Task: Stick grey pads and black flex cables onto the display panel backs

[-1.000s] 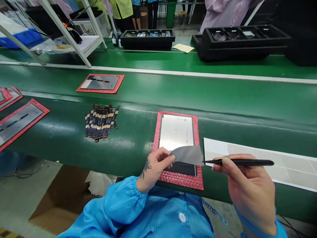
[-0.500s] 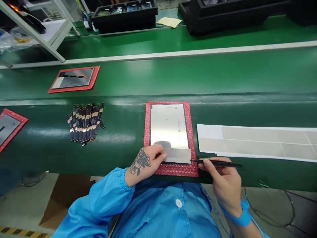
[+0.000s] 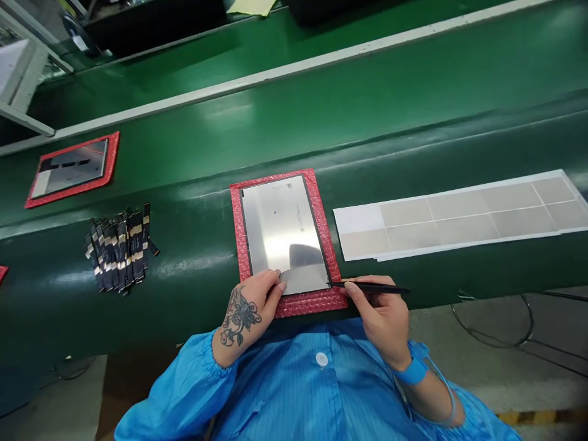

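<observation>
A flat display panel (image 3: 269,223) with a shiny silver back lies on a sheet of red bubble wrap (image 3: 323,217) in front of me. Across its near end is a thin grey rectangular strip (image 3: 305,280). My left hand (image 3: 248,310) rests at the panel's lower left, thumb and forefinger closed on the strip's left end. In my right hand (image 3: 384,321) is a pair of black tweezers (image 3: 379,287), held nearly level. Their tips meet the strip's right end, close to the panel's right edge. Whether the strip lies fully flat, I cannot tell.
White backing sheets (image 3: 362,223) with pale grey rectangles lie to the right. A pile of black flex cables (image 3: 120,250) sits on the left. Beyond it, another panel (image 3: 76,167) rests on red bubble wrap. A pale rail (image 3: 257,79) crosses the green bench behind.
My view has tilted and shifted, so the bench appears slanted. The strip's right end sits nearer the panel's right edge, with the tweezer tips still at it. Both hands keep their grips.
</observation>
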Demonstrator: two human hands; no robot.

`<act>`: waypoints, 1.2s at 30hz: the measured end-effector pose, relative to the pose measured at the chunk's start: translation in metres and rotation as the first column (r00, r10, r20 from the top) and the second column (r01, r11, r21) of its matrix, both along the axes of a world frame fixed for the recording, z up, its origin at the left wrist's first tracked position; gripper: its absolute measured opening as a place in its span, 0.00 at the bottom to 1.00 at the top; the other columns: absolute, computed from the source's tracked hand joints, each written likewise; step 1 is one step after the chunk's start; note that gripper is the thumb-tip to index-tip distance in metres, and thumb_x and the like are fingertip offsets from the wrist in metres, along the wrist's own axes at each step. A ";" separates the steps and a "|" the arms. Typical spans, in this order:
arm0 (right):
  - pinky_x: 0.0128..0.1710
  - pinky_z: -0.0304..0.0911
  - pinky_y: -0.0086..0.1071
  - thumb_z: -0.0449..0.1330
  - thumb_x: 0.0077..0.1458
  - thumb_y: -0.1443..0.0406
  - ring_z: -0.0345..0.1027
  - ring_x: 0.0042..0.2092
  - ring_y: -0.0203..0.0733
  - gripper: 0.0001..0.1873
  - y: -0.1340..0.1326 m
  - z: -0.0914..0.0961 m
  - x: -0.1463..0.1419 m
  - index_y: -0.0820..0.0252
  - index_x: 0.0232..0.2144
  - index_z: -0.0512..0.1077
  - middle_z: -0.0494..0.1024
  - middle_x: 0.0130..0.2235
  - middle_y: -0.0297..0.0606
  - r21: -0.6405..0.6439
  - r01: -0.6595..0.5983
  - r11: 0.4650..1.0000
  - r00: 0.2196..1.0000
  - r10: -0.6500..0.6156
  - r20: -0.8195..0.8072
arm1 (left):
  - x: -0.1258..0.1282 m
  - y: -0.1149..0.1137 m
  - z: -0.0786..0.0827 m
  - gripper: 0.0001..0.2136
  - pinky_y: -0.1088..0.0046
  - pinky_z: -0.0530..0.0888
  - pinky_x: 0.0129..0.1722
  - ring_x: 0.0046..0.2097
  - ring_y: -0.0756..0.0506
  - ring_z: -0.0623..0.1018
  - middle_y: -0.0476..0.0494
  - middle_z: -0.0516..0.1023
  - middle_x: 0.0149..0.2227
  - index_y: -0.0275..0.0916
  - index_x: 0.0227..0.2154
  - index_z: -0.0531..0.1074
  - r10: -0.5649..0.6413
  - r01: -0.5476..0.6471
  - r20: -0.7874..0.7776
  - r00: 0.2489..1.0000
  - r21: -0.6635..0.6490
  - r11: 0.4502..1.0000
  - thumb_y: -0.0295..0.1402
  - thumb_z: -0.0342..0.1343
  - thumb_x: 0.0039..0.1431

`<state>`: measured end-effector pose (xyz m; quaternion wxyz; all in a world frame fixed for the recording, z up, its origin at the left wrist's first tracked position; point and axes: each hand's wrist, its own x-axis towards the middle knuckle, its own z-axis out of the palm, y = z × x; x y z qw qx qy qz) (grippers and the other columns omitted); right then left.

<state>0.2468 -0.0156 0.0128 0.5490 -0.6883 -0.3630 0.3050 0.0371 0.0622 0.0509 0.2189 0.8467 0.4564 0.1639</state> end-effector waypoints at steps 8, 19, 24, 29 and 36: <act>0.29 0.76 0.32 0.66 0.55 0.54 0.78 0.29 0.43 0.13 -0.001 -0.005 0.002 0.56 0.31 0.75 0.80 0.30 0.37 0.013 -0.008 1.000 0.998 0.008 0.055 | 0.002 -0.003 -0.001 0.14 0.78 0.65 0.24 0.23 0.52 0.71 0.52 0.71 0.22 0.40 0.24 0.64 0.000 0.001 -0.011 1.000 0.067 0.998 0.32 0.48 0.68; 0.30 0.76 0.34 0.66 0.55 0.53 0.78 0.30 0.43 0.14 -0.002 -0.002 0.002 0.56 0.31 0.75 0.80 0.30 0.37 -0.016 -0.005 1.000 0.998 0.006 0.066 | 0.002 -0.003 0.002 0.15 0.76 0.67 0.27 0.26 0.50 0.73 0.51 0.71 0.23 0.40 0.24 0.65 0.037 -0.043 -0.095 0.995 -0.063 0.997 0.34 0.46 0.68; 0.31 0.77 0.35 0.66 0.54 0.49 0.78 0.31 0.44 0.17 -0.002 -0.003 0.002 0.56 0.31 0.74 0.81 0.31 0.38 -0.041 0.001 0.999 0.999 0.001 0.044 | 0.002 -0.004 0.001 0.15 0.75 0.67 0.27 0.26 0.50 0.73 0.50 0.72 0.24 0.40 0.24 0.65 0.031 -0.035 -0.075 0.997 -0.057 0.998 0.35 0.45 0.68; 0.31 0.76 0.36 0.66 0.54 0.49 0.78 0.31 0.44 0.17 -0.002 -0.002 0.002 0.56 0.32 0.74 0.81 0.31 0.38 -0.044 -0.006 0.999 0.999 0.008 0.036 | 0.001 -0.006 -0.003 0.15 0.75 0.66 0.28 0.27 0.50 0.73 0.50 0.72 0.24 0.40 0.25 0.65 0.027 -0.028 -0.089 0.996 -0.010 1.000 0.34 0.45 0.69; 0.33 0.76 0.37 0.66 0.55 0.51 0.78 0.32 0.45 0.15 -0.004 -0.006 0.003 0.56 0.33 0.74 0.81 0.32 0.38 -0.048 -0.001 0.999 0.997 0.005 0.075 | 0.004 -0.009 -0.002 0.14 0.73 0.67 0.29 0.27 0.48 0.74 0.47 0.73 0.26 0.39 0.26 0.66 0.019 -0.014 -0.160 0.987 0.032 0.999 0.32 0.45 0.69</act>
